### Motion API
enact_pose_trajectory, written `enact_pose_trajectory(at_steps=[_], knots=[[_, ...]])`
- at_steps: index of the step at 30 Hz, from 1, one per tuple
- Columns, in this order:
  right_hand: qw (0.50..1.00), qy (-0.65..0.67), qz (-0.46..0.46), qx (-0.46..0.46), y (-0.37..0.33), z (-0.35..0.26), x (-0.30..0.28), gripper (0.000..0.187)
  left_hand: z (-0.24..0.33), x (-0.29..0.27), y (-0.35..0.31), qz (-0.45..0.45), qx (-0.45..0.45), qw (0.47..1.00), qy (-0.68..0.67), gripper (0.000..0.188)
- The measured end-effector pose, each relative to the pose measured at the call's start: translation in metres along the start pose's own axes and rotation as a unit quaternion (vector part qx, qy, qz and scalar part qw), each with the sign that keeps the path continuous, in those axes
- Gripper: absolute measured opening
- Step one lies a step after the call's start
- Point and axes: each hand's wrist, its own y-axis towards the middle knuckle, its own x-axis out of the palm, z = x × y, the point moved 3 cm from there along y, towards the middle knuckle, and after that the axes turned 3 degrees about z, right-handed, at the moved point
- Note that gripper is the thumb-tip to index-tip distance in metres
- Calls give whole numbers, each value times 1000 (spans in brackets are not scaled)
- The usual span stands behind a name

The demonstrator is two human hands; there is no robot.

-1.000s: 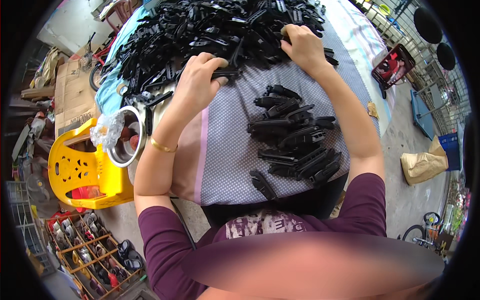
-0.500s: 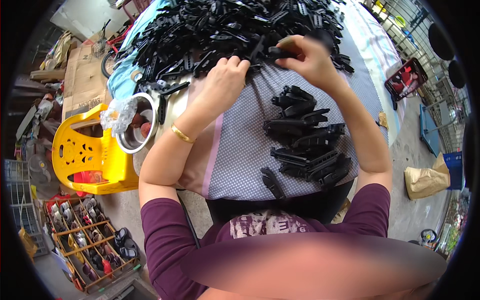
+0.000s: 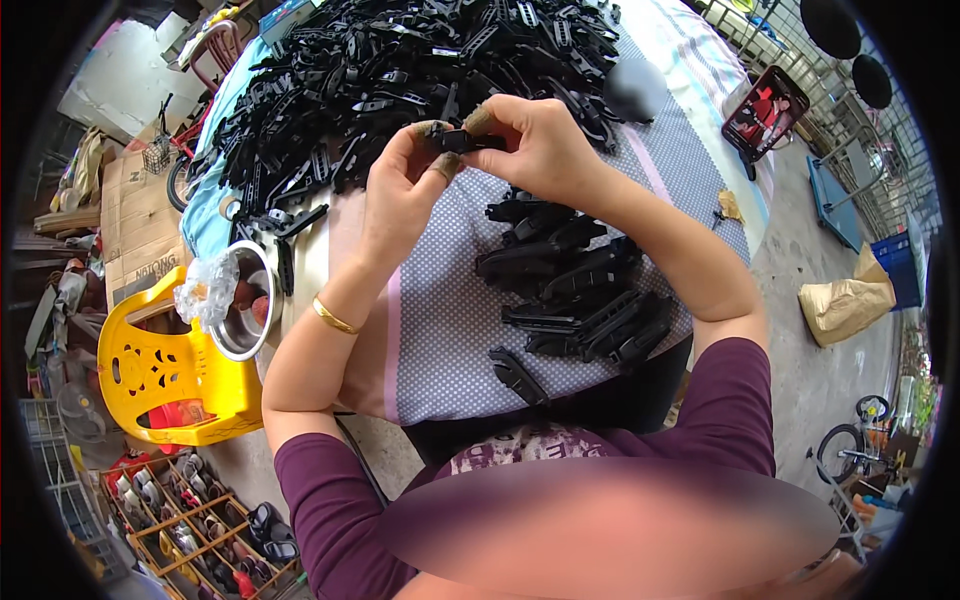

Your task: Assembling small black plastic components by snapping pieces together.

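Note:
Between my two hands, above the table, is a small black plastic part. My left hand pinches its left end with thumb and fingers. Closed on the right end is my right hand, its thumb and forefinger pressed together there. Brownish coverings sit on several of my fingertips. Just beyond lies a large heap of black plastic parts. Nearer to me, under my right forearm, a smaller group of long black parts lies stacked in rows. One single black part rests apart by the near edge.
A patterned cloth covers the table. At its left edge stand a metal bowl with reddish round fruit and a yellow plastic chair. A phone is propped at the right. On the floor are a paper bag and a shoe rack.
Both hands have drawn back from the heap and come together. They were apart at its near edge; now they meet on one black part. The view has also shifted a little.

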Motion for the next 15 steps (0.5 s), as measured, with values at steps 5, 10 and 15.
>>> enact_pose_trajectory(at_steps=[5, 10, 15], knots=[[976, -180, 23, -118, -3, -10, -2, 24, 1, 4, -3, 14, -4, 999, -29, 26], [956, -233, -4, -180, -8, -13, 4, 29, -8, -1, -1, 5, -66, 991, -120, 28], [978, -159, -10, -135, 7, -8, -8, 50, 0, -6, -1, -12, -34, 993, -110, 31]])
